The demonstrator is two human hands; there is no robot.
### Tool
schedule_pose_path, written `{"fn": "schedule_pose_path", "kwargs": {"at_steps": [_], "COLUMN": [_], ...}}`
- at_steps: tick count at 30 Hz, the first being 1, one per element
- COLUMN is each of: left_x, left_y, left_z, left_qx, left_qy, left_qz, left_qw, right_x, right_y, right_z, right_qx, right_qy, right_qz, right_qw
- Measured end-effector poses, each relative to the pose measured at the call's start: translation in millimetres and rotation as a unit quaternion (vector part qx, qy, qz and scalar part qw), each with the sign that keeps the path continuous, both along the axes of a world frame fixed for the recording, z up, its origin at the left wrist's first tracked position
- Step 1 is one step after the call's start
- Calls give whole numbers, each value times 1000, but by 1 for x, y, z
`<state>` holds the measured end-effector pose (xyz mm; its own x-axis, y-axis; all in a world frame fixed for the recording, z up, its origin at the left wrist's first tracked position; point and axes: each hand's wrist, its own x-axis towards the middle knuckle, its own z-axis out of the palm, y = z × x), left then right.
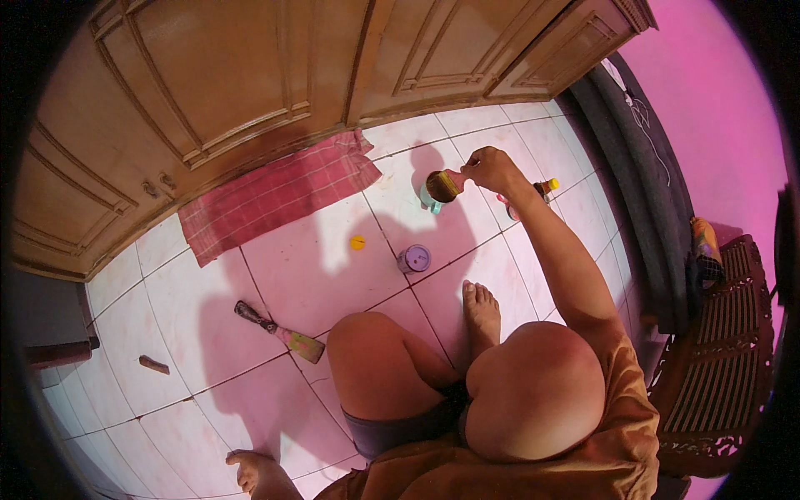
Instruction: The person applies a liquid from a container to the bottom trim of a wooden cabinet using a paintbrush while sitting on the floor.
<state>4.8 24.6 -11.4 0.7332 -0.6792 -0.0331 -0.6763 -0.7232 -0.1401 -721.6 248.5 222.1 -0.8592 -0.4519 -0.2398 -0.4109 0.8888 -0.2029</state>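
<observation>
Pale floor tiles [167, 433] lie under the left hand [252, 475], fingers curled; whether it grips anything, I cannot tell. Ahead of it rests a flat-ended tool [298, 342]; farther off, to its right, a purple jar [414, 259]. Beyond, the right hand [493, 171] pinches a brush [450, 183], dark bristles over a teal cup [430, 202].

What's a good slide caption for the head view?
Right hand holding a dark-bristled brush that partly hides a pale teal cup, with a red checked cloth on the tiled floor.
</observation>
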Motion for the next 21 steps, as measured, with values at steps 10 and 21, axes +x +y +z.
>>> {"fn": "schedule_pose_path", "kwargs": {"at_steps": [10, 21], "left_x": [4, 4], "left_y": [-4, -4], "left_z": [-15, -21], "left_qx": [-6, -13], "left_qy": [-7, -13], "left_qz": [31, 64], "left_qw": [999, 998], "right_x": [16, 19], "right_y": [4, 16], "right_z": [7, 7], "right_qx": [-22, -49], "right_qy": [20, 37], "right_qz": [5, 6], "right_qw": [1000, 998]}}
